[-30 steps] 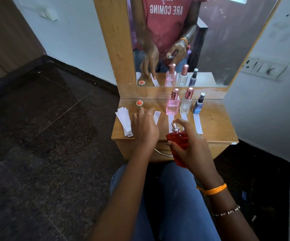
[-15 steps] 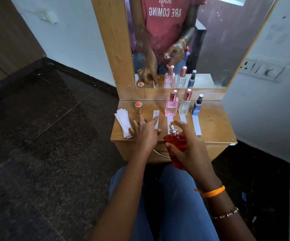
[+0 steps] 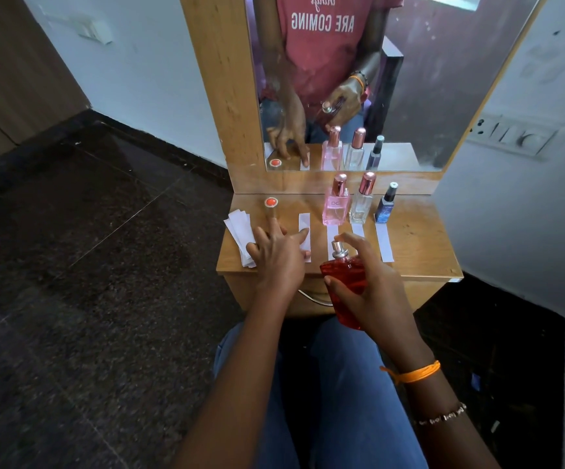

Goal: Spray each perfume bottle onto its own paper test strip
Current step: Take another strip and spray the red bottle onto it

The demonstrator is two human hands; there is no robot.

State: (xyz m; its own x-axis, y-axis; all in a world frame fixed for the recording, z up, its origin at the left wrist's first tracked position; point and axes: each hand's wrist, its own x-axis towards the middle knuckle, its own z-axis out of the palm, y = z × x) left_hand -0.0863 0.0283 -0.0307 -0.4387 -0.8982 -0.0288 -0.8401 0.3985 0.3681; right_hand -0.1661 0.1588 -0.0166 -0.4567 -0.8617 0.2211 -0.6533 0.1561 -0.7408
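Note:
My right hand (image 3: 372, 289) grips a red perfume bottle (image 3: 343, 282) above the table's front edge, with the index finger on its silver spray head. My left hand (image 3: 276, 253) lies flat on the wooden table (image 3: 419, 245), its fingertips pressing the leftmost paper strip (image 3: 304, 225). A pink bottle (image 3: 335, 206), a clear bottle (image 3: 362, 201) and a small dark blue bottle (image 3: 385, 206) stand in a row at the back, each with a white strip in front. The red bottle's round cap (image 3: 270, 206) stands at the back left.
A stack of spare paper strips (image 3: 239, 231) lies at the table's left edge. A mirror (image 3: 426, 96) rises behind the bottles and reflects them and the person. A switch panel (image 3: 511, 137) is on the right wall. Dark floor surrounds the small table.
My left hand has slid back toward me and now pins the leftmost strip with its fingertips, uncovering the strip's far end. The red bottle has stayed in my right hand.

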